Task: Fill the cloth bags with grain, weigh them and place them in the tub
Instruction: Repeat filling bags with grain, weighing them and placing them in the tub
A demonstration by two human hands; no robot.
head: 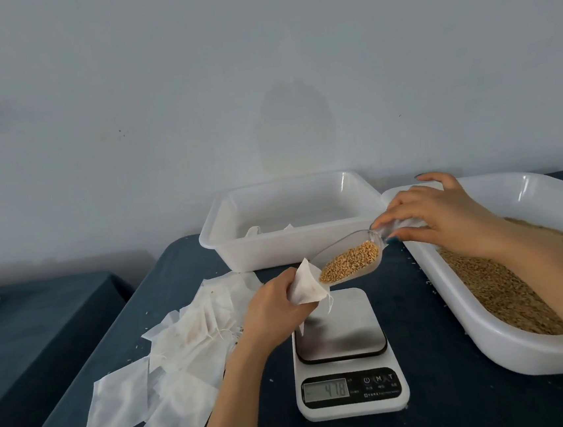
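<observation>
The left hand (pixel 275 308) pinches the cloth bag (pixel 309 288) open over the scale's (pixel 341 331) far edge. The right hand's (pixel 445 220) curled fingers tilt the scoop (pixel 350 261), so grain pours in. The tub (pixel 242 251) waits behind.

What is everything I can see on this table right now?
Scale: one, white with a steel plate, centre front.
Scoop: one, clear, carrying grain, tilted at the bag's mouth.
Cloth bag: one, white, held above the scale.
Loose bags: a pile, white, left of the scale.
Tub: one, white, at the back.
Tray: one, white, right side, holding golden grain.
Tablecloth: dark blue.
Left hand: grips the cloth bag.
Right hand: pinches the scoop's handle.
</observation>
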